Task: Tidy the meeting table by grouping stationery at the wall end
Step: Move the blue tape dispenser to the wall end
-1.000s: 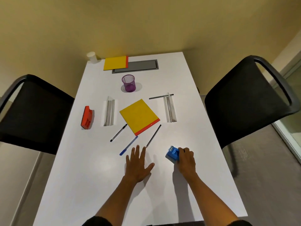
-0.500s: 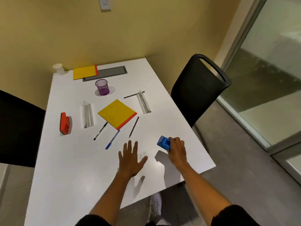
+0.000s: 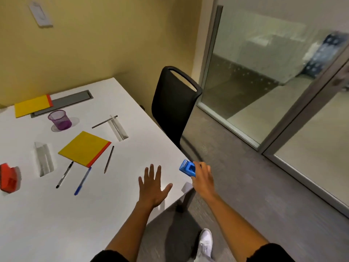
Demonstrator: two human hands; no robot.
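Observation:
My right hand [image 3: 203, 175] grips a small blue stapler [image 3: 187, 168], lifted off the white table [image 3: 56, 224] at its right edge. My left hand [image 3: 153, 186] rests flat on the table with fingers spread, holding nothing. Left of it lie a blue pen [image 3: 82, 180], a black pen [image 3: 64, 174], a dark pencil [image 3: 109, 159] and a yellow notepad [image 3: 84, 148]. A purple mesh cup [image 3: 60, 120] stands further back. A second yellow notepad [image 3: 32, 105] lies at the wall end. An orange stapler [image 3: 8, 179] sits at the far left.
Two clear sleeves [image 3: 43, 158] [image 3: 118, 127] lie on the table, one with a grey pen [image 3: 104, 121] across it. A grey cable hatch [image 3: 69, 101] is near the wall. A black chair [image 3: 173, 103] stands by the table's right side, glass partition [image 3: 264, 82] beyond.
My right hand has lifted the blue stapler off the table and carried it toward the right edge. The view has swung right; the left hand stays flat.

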